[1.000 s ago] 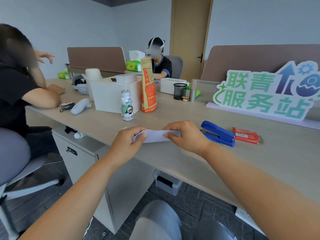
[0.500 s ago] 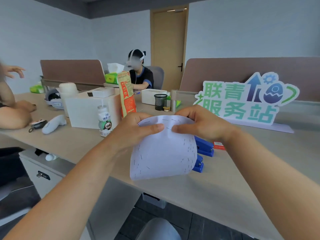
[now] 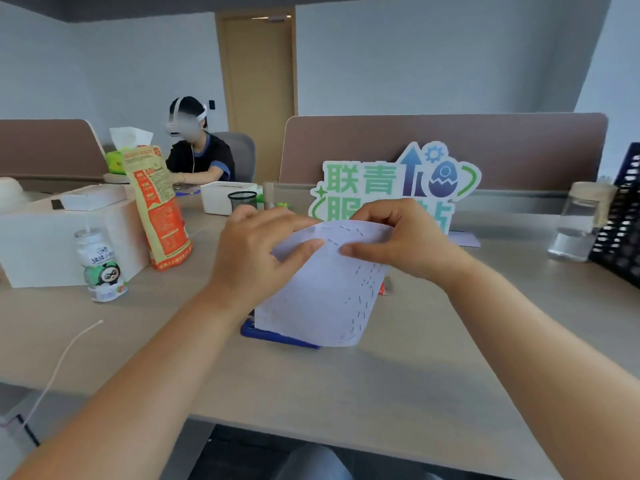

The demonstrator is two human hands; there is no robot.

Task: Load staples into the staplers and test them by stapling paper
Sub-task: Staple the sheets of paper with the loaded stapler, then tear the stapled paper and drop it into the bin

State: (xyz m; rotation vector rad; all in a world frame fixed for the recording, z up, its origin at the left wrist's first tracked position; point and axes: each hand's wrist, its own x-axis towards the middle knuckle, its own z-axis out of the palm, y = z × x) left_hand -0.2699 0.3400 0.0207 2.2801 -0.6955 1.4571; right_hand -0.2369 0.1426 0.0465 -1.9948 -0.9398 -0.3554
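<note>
A white sheet of paper (image 3: 318, 299), dotted with many staples, hangs upright above the beige desk (image 3: 398, 382). My left hand (image 3: 256, 251) and my right hand (image 3: 398, 237) both pinch its upper edge, thumbs toward me. Behind the sheet's lower edge lies a blue stapler (image 3: 273, 336), mostly hidden by the paper. A sliver of the red staple box (image 3: 382, 289) shows at the sheet's right edge.
A yogurt bottle (image 3: 98, 265), an orange carton (image 3: 157, 206) and a white box (image 3: 52, 237) stand at the left. A green sign (image 3: 398, 181) stands behind my hands. A glass jar (image 3: 581, 220) and black basket (image 3: 623, 223) sit at the right. A seated person wears a headset across the desk.
I have lifted the sheet off the desk and unfolded it upright. My view has swung to the right, so the jar and basket have come into view.
</note>
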